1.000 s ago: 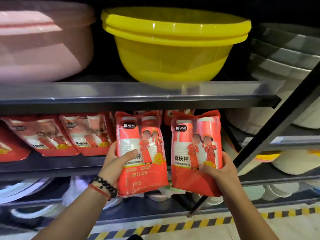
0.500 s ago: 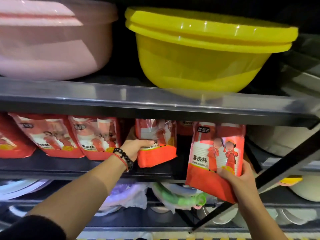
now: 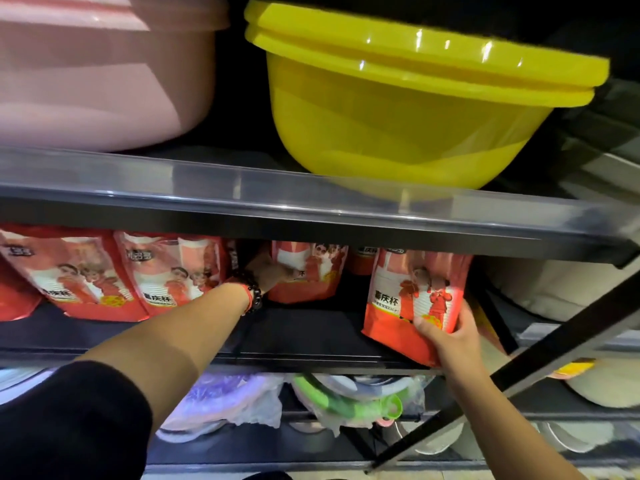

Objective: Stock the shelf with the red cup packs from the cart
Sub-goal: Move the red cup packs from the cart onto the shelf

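Head view. The left hand reaches deep into the middle shelf, fingers curled on the left edge of a red cup pack that stands at the back of the shelf, upright and partly under the shelf above. A dark bead bracelet and a red cord sit on the left wrist; a black sleeve covers the upper forearm.

The right hand grips a second red cup pack by its lower right corner, thumb across the front face. This pack stands near the shelf's front edge, tilted slightly, its bottom corner overhanging the lip. The two held packs are apart, with dark bare shelf between them.

To the left on the same shelf, two more shelved packs lean side by side, touching each other; a further one is cut off at the frame's left edge.

On the upper shelf rest a pink basin at left and stacked yellow basins at right, just beside each other.

Below the middle shelf lie bagged plastic items, including a green-handled piece. A black diagonal brace crosses the lower right. Pale basins occupy the adjoining bay at right.
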